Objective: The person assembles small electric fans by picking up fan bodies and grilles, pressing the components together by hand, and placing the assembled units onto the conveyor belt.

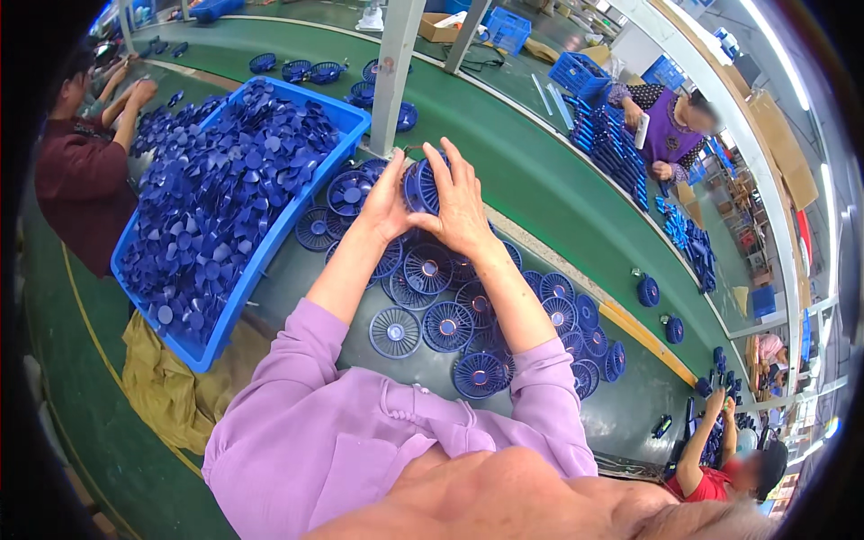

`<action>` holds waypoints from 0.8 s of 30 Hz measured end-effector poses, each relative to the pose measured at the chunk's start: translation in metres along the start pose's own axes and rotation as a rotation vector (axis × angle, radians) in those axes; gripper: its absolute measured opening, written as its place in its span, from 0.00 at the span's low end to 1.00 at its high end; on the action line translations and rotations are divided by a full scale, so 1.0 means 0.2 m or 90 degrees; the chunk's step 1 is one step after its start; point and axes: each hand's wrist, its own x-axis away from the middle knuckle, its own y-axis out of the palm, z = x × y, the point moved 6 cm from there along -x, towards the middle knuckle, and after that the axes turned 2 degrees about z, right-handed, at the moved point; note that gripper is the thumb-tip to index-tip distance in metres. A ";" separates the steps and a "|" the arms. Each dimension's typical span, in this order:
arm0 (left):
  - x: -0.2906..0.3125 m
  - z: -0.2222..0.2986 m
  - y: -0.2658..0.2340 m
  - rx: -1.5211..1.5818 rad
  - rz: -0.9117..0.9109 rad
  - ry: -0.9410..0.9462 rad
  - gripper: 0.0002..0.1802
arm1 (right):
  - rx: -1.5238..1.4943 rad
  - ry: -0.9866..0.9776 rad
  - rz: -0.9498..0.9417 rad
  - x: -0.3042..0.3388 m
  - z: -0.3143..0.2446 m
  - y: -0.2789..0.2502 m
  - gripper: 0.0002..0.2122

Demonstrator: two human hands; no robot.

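Between my two hands is a round dark-blue fan cage (pixel 420 187) with slatted sides, held up above the bench. My left hand (pixel 385 200) presses against its left side, palm inward. My right hand (pixel 459 202) wraps its right side, thumb across the near face and fingers pointing up. Below my forearms, many loose blue fan grilles (pixel 395 332) lie spread over the dark bench, some overlapping. Just left of my hands sits another blue fan cage (pixel 349 192) with its blades showing.
A large blue tray (pixel 229 315) heaped with small blue plastic pieces (pixel 225 189) stands at my left. Beyond the bench runs a green conveyor belt (pixel 531 184), past a white metal post (pixel 393 81). Co-workers sit at left (pixel 85 171), far right (pixel 670 135) and lower right (pixel 711 459).
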 end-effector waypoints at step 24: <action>0.19 0.00 0.26 -0.613 0.061 0.648 0.20 | -0.427 0.086 0.065 0.01 0.07 0.01 0.28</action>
